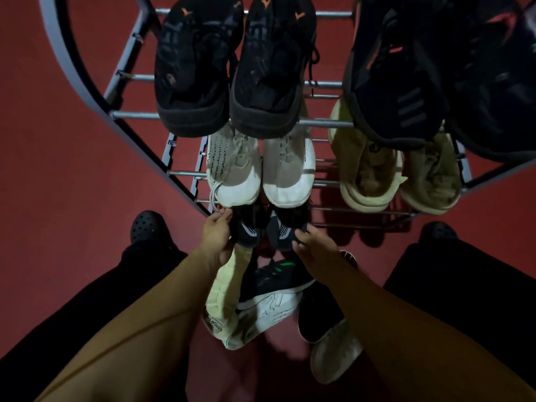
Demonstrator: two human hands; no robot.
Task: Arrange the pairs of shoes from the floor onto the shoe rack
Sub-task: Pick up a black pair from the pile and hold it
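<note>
The left hand [216,232] curls its fingers onto the outer side of the left shoe of a dark pair [262,227], and the right hand [311,245] grips the right shoe's heel. The pair sits at the front edge of the shoe rack's [185,172] lowest tier, toes hidden under the white sneakers [261,169]. Loose shoes [261,303] lie jumbled on the red floor [72,184], partly covered by the forearms.

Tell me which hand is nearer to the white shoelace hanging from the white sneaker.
Left. The left hand has fingertips at the shoelace; the right hand is farther right.
</note>
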